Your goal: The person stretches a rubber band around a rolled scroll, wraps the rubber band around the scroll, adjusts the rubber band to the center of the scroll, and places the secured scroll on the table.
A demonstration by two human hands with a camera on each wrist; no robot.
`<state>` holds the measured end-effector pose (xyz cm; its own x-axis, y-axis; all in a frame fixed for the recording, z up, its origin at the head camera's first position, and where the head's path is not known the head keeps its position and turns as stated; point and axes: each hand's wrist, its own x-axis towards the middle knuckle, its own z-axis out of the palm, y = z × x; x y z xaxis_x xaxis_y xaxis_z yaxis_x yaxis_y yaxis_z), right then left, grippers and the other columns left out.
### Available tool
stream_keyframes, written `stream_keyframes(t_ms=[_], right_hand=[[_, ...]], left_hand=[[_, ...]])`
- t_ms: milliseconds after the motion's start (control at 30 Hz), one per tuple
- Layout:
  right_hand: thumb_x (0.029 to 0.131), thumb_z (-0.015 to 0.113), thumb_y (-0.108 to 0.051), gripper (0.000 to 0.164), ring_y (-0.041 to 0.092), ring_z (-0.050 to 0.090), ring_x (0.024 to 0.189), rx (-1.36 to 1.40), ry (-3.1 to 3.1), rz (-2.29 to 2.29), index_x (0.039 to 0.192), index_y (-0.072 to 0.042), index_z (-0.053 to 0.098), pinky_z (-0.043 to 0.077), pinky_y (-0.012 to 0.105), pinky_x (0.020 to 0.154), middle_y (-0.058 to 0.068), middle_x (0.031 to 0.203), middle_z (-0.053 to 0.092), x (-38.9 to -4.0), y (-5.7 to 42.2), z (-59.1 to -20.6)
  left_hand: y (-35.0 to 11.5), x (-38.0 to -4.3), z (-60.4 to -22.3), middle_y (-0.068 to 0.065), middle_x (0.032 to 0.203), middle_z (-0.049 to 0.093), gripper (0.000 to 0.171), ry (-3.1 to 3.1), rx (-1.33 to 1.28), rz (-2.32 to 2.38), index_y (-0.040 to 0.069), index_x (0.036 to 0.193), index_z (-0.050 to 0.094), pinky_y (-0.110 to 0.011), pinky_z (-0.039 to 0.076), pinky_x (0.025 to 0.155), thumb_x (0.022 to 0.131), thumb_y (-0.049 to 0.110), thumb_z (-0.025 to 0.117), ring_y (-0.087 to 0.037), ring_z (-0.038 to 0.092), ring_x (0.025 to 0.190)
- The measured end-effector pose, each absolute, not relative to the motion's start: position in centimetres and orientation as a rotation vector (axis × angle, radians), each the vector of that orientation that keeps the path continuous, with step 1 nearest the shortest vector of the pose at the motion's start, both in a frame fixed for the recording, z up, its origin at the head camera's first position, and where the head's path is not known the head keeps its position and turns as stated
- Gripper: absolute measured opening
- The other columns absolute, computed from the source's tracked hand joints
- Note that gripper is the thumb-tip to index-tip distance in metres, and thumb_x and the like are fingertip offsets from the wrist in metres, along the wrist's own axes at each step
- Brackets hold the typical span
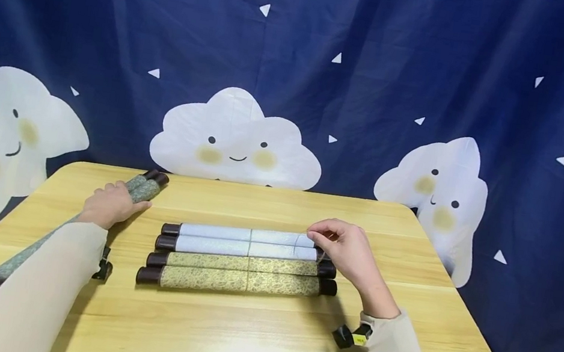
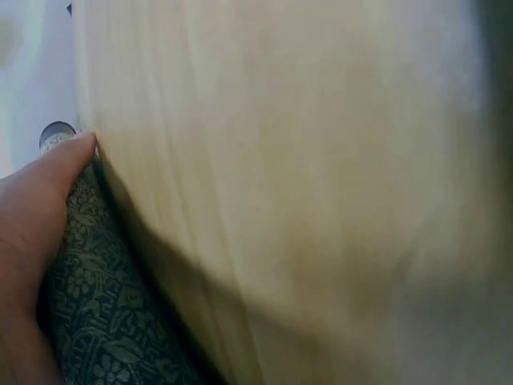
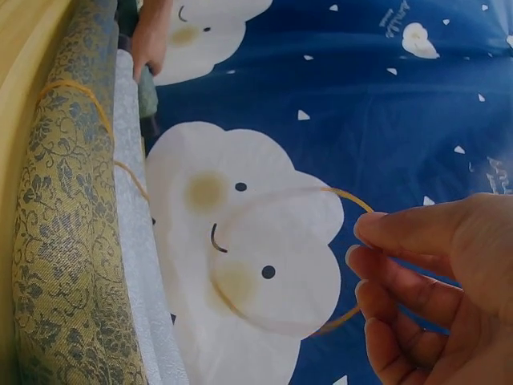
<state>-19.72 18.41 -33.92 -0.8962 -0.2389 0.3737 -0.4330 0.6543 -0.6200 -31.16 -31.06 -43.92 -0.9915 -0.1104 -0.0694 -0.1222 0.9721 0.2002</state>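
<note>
My right hand (image 1: 349, 253) pinches a thin, loose rubber band (image 3: 350, 196) between thumb and fingertips. The band hangs as a wide loop in the right wrist view. Below that hand are the right ends of two white scrolls (image 1: 229, 233). Two yellow patterned scrolls (image 1: 211, 281) lie against them on the near side, and thin bands cross both pairs at the middle. On the left, my left hand (image 1: 110, 204) grips a pair of green patterned scrolls (image 2: 104, 305), its thumb along their right side. The hand hides their middle, and the sleeve covers part of the lower end.
A wooden table (image 1: 193, 333) carries all the scrolls, with dark knobs at their ends. Behind it hangs a dark blue curtain (image 1: 382, 20) printed with white clouds and small triangles. The green pair slants from the near left to the table's back edge.
</note>
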Motion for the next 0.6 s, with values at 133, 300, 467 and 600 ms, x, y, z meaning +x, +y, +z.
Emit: stream_keyframes(t_ms=[133,300,467,600], right_hand=[[0.087,0.076,-0.019,0.005,0.01,0.061,0.072,0.547,-2.613,1.06,0.091,-0.017,0.078,0.051,0.03,0.065,-0.009,0.087,0.07,-19.8,18.5,-34.0],[0.088,0.075,-0.02,0.005,0.01,0.06,0.071,0.532,-2.624,1.057,0.091,-0.017,0.078,0.05,0.031,0.064,-0.01,0.085,0.07,-19.9,18.6,-33.9],[0.089,0.073,-0.021,0.003,0.01,0.058,0.068,0.505,-2.65,1.051,0.09,-0.019,0.076,0.047,0.031,0.062,-0.006,0.079,0.07,-20.0,18.6,-33.9],[0.09,0.072,-0.021,0.004,0.011,0.056,0.065,0.495,-2.672,1.063,0.089,-0.018,0.075,0.046,0.031,0.06,-0.001,0.076,0.069,-19.9,18.5,-34.0]], left_hand=[[-31.4,-31.1,-43.6,-0.046,0.11,0.042,0.101,3.079,-0.116,0.309,-0.028,0.128,0.026,-0.065,0.045,0.078,0.089,0.06,0.055,-0.061,0.049,0.096],[-31.2,-31.0,-43.2,-0.045,0.113,0.046,0.101,3.104,-0.068,0.31,-0.025,0.133,0.025,-0.061,0.047,0.076,0.087,0.059,0.058,-0.057,0.052,0.095],[-30.6,-30.4,-42.5,-0.043,0.117,0.047,0.096,3.129,0.019,0.315,-0.021,0.133,0.03,-0.063,0.046,0.076,0.088,0.06,0.058,-0.056,0.051,0.099],[-29.7,-30.0,-41.9,-0.043,0.122,0.044,0.09,3.139,0.098,0.294,-0.019,0.132,0.031,-0.067,0.045,0.079,0.091,0.057,0.056,-0.058,0.048,0.107]])
